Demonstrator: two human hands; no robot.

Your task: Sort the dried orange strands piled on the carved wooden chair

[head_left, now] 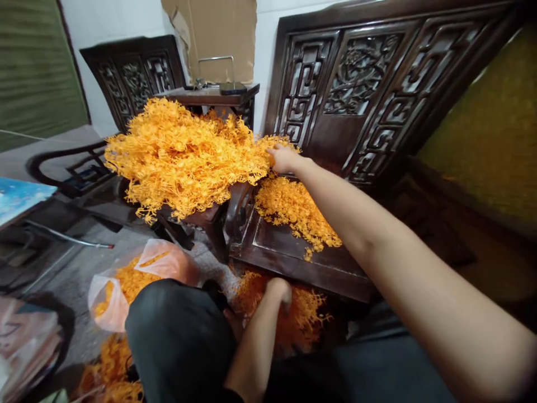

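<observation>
A large heap of orange, thin-branched plastic pieces (180,157) lies on a dark wooden side table. My right hand (285,158) reaches to the heap's right edge, its fingers closed around some of the pieces and partly hidden among them. Below that arm, a smaller pile of orange pieces (293,210) spreads over the wooden bench seat. My left hand (279,291) is low between my knees, back upward, over another orange clump (304,319) beneath the seat's front edge. Its fingers point down and are mostly hidden.
A translucent plastic bag (107,313) holding orange pieces stands on the floor at left. More loose pieces (115,364) lie below it. The carved bench (335,285) and a second carved chair (134,73) flank the heap. A cardboard sheet (222,33) leans on the wall.
</observation>
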